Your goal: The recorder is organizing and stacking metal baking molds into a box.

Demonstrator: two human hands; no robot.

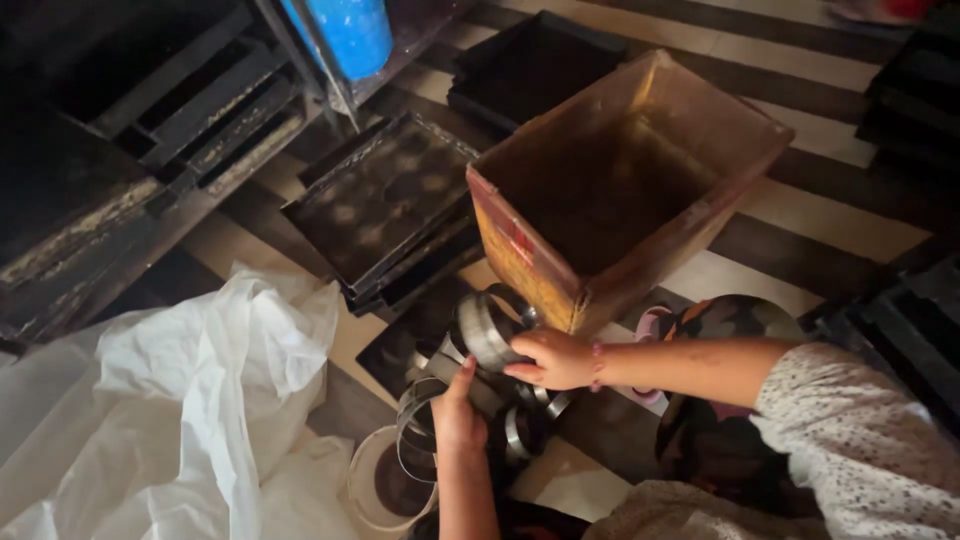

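My right hand reaches in from the right and grips a stack of shiny metal rings, lying on its side just in front of the cardboard box. My left hand comes up from below, fingers together, and holds the near end of the same row of rings. More loose metal rings lie under and beside it. A wider round ring rests on the floor at the lower left of my hands.
The brown box stands open and tilted on the striped floor. Stacked black baking trays lie to its left, with more trays behind. A dark rack fills the left, a blue cylinder stands at the top, and white plastic sheeting lies lower left.
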